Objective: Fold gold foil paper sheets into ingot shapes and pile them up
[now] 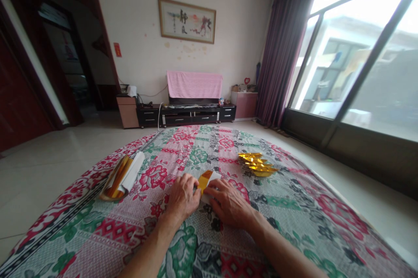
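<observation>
Between my hands, low over the patterned cloth, is a small sheet of gold paper (204, 179) with a white side showing at its right. My left hand (183, 196) pinches the gold part at its left edge. Fingers of my right hand (228, 202) are bent over the white part, closed on the paper's right side. Several folded gold paper pieces (257, 165) stand in a row on the cloth beyond my right hand. At the left lies a bundle of gold and white sheets (121, 178), partly rolled, on a brownish holder.
A flowered cloth (153, 178) covers the round-edged surface under my hands. Beyond it are a low black cabinet (189, 117), a pink cloth (195, 84) over a screen-like shape, a purple curtain (277, 51) and large windows at the right.
</observation>
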Available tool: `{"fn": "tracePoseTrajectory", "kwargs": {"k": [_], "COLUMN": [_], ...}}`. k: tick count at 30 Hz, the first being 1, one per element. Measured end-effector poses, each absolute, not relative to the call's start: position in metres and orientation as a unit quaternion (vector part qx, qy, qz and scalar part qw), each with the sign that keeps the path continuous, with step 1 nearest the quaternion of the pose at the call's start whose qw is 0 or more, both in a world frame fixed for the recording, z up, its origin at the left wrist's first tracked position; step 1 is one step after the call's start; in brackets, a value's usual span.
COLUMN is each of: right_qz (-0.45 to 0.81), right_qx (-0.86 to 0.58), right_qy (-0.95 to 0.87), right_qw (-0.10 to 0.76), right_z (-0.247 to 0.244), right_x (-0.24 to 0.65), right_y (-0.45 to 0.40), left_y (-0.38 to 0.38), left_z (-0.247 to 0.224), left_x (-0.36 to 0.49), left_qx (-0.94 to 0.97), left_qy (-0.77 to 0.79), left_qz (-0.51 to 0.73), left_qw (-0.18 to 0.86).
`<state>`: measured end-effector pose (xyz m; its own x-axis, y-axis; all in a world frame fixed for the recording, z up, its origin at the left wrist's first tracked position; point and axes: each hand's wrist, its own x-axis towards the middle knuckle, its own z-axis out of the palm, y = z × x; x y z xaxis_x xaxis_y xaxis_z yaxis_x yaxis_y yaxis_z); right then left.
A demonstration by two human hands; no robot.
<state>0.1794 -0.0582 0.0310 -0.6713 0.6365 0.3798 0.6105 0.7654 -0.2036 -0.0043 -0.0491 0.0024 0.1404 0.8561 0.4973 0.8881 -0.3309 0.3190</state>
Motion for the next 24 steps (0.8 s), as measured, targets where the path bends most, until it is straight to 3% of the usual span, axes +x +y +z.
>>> {"fn": "tracePoseTrajectory", "kwargs": {"k": [24], "right_qz": [0.029], "right_qx": [-0.342], "right_qy": [-0.916], "right_qw": [0.207], "right_z": [0.0300], "right_x": [0.1799], "right_y": [-0.0594], "left_y": [-0.0498], "left_z": [0.0035], "left_x": [-0.0029], "left_qx": [-0.751], "left_qy": [-0.586], "left_qz": [-0.303], "left_qw": [0.032]}}
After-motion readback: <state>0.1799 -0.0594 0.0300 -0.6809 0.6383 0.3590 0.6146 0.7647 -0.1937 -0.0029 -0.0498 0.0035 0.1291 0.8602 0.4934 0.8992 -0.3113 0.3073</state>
